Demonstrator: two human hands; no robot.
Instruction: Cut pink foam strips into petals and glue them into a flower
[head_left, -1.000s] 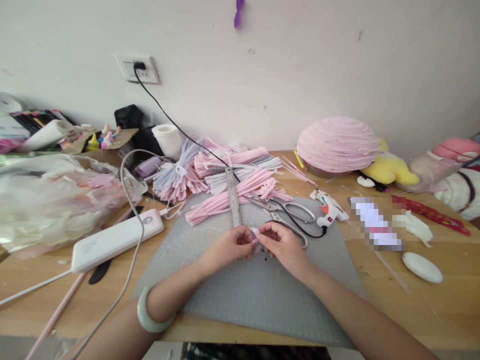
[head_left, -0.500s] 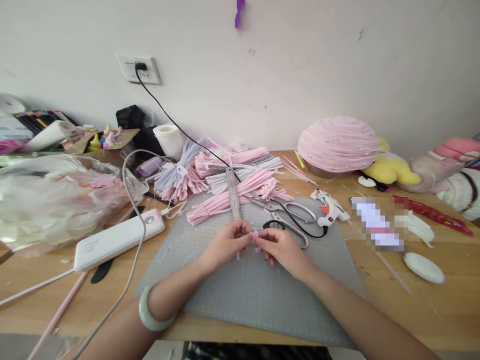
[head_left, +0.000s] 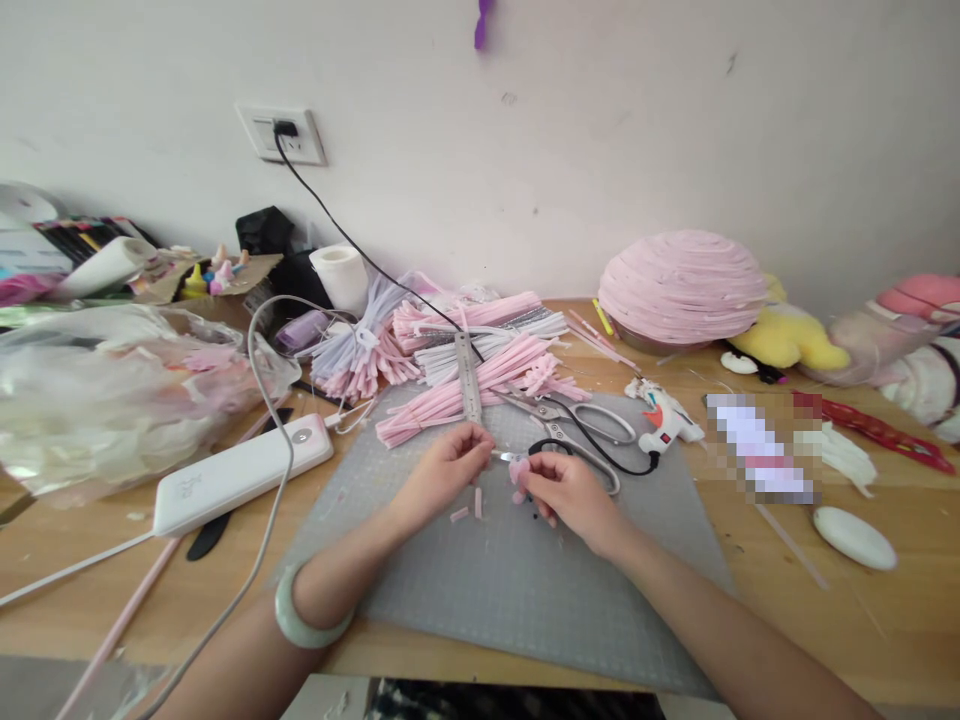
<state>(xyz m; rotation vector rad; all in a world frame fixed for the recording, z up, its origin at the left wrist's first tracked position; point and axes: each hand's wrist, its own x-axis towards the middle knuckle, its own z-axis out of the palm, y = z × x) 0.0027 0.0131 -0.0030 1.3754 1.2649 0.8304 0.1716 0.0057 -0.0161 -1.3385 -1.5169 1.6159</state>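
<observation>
My right hand (head_left: 562, 490) pinches a small pink fuzzy piece (head_left: 518, 478) above the grey cutting mat (head_left: 525, 590). To its left, my left hand (head_left: 454, 465) is closed on a small whitish, shiny item (head_left: 502, 456), whose free end points at the pink piece; what it is I cannot make out. Two short pink offcuts (head_left: 478, 503) lie on the mat below my left hand. Just beyond the hands are a metal ruler (head_left: 467, 380), a bundle of pink pipe cleaners (head_left: 420, 415) and large scissors (head_left: 604, 423).
A white glue gun (head_left: 664, 425) with a black cord lies right of the scissors. At left are a white power bank (head_left: 240, 485), a looping grey cable (head_left: 281, 500) and a plastic bag (head_left: 135, 400). A pink dome (head_left: 682, 285) stands at the back right.
My hands have moved apart, my left hand leftward and slightly up. The whitish item now shows between them, and the offcuts below have come into clearer view.
</observation>
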